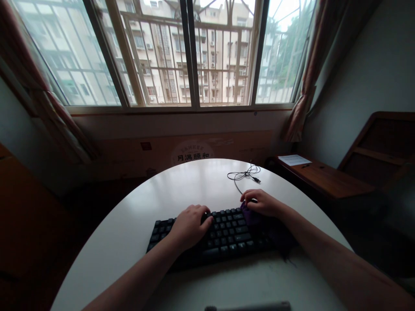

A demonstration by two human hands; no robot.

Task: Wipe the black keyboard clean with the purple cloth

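A black keyboard (223, 235) lies on a round white table (129, 229) in front of me. My left hand (189, 224) rests on the keyboard's left half, fingers curled over the keys. My right hand (262, 203) is at the keyboard's right far corner, fingers closed on a dark purple cloth (251, 216) that drapes over the right end of the keys. The keyboard's thin black cable (243, 175) runs from that corner and coils on the table behind my right hand.
A wooden side table (327, 177) with a white sheet of paper (293, 160) stands at the right. A large barred window (191, 52) fills the wall ahead, curtains on both sides. A grey object's edge (249, 306) shows at the table's near rim.
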